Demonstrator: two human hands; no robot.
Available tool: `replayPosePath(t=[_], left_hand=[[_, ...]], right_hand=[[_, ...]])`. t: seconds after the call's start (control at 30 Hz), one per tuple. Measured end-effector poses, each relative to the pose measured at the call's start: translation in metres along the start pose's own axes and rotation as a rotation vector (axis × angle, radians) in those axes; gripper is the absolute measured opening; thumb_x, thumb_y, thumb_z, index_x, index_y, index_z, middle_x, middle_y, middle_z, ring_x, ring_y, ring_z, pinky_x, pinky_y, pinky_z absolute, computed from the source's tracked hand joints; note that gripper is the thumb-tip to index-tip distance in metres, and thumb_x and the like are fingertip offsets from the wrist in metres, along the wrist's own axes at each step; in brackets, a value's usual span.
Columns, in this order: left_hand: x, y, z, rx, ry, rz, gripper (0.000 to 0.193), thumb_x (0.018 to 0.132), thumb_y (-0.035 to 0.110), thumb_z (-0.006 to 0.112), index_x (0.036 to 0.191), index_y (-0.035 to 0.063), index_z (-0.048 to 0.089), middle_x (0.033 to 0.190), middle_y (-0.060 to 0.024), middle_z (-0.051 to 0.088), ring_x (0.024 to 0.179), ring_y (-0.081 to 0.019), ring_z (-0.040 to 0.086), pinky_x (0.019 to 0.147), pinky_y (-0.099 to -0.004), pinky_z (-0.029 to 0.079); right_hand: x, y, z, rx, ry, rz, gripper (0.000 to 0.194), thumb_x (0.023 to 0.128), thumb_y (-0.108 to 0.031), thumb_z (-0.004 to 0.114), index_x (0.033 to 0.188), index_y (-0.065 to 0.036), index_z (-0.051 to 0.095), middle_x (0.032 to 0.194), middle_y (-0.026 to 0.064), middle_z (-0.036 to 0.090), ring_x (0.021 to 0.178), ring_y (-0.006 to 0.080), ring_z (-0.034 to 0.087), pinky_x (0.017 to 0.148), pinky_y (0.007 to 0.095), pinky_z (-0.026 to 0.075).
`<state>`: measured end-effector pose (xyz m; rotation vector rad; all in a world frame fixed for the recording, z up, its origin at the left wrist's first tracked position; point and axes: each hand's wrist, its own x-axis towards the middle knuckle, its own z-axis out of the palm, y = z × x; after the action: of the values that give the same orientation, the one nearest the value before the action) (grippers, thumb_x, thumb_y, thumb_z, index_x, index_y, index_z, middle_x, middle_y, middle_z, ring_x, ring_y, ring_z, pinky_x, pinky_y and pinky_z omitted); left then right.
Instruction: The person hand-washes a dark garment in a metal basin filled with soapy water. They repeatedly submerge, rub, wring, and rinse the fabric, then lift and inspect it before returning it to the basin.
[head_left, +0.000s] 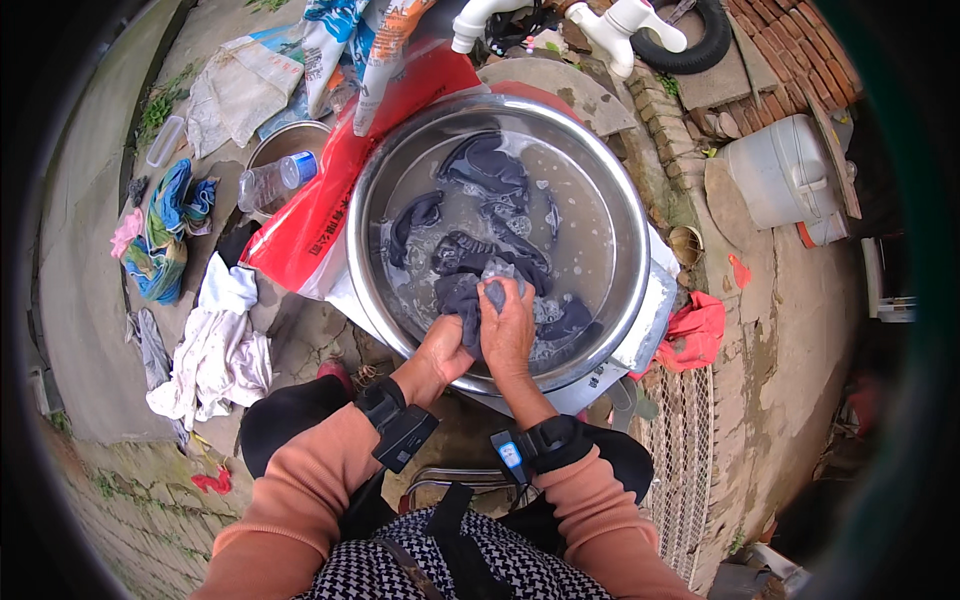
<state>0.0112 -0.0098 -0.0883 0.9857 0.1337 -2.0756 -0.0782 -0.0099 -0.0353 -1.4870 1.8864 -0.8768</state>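
A large round metal basin (637, 247) holds cloudy, sudsy water and a dark wet garment (487, 169) that lies partly under the surface. Both my hands are together over the near part of the basin. My left hand (444, 349) grips a bunched fold of the dark cloth. Just right of it, my right hand (508, 322) is closed around another bunch of the same cloth, with foam at its fingertips. Both wrists carry black straps with small devices. Water and folds hide the garment's shape.
Left lie a pale patterned garment (225, 352), a blue-green cloth (161, 240) and a metal pot (262, 157) with a plastic bottle (262, 186). A red plastic sheet (330, 217) touches the basin. White taps (615, 30) stand beyond it; a red cloth (694, 330) and a lidded bucket (780, 176) sit right.
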Motion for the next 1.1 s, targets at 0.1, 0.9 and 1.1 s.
replayPosePath(t=[0.1,0.9,1.1], left_hand=[[0.002,-0.002,-0.004,-0.303,-0.207,-0.034,0.031,0.091,0.027,0.036,0.103,0.0056,0.055,0.099,-0.0106,0.059,0.091,-0.0244,0.057,0.083,-0.0382,0.046],[-0.019,-0.002,0.010,-0.138,-0.085,-0.119,0.018,0.088,0.006,0.043,0.100,0.0049,0.056,0.101,-0.0076,0.058,0.090,-0.0204,0.058,0.082,-0.0348,0.047],[-0.022,-0.008,0.023,-0.029,-0.209,0.091,0.031,0.088,0.007,0.046,0.118,0.0023,0.046,0.114,-0.0126,0.054,0.105,-0.0259,0.053,0.092,-0.0463,0.042]], right_hand=[[-0.016,-0.011,0.001,0.106,0.031,-0.243,0.023,0.077,-0.021,0.065,0.096,-0.011,0.055,0.112,0.0188,0.044,0.097,0.0389,0.052,0.078,0.0406,0.043],[-0.019,-0.002,0.000,-0.113,0.070,-0.083,0.024,0.079,-0.024,0.062,0.100,-0.016,0.052,0.115,0.0158,0.043,0.092,0.0405,0.053,0.073,0.0475,0.043],[0.052,0.063,-0.033,1.109,0.099,0.360,0.018,0.084,-0.021,0.059,0.096,-0.009,0.056,0.093,0.0047,0.061,0.083,0.0225,0.057,0.078,0.0364,0.045]])
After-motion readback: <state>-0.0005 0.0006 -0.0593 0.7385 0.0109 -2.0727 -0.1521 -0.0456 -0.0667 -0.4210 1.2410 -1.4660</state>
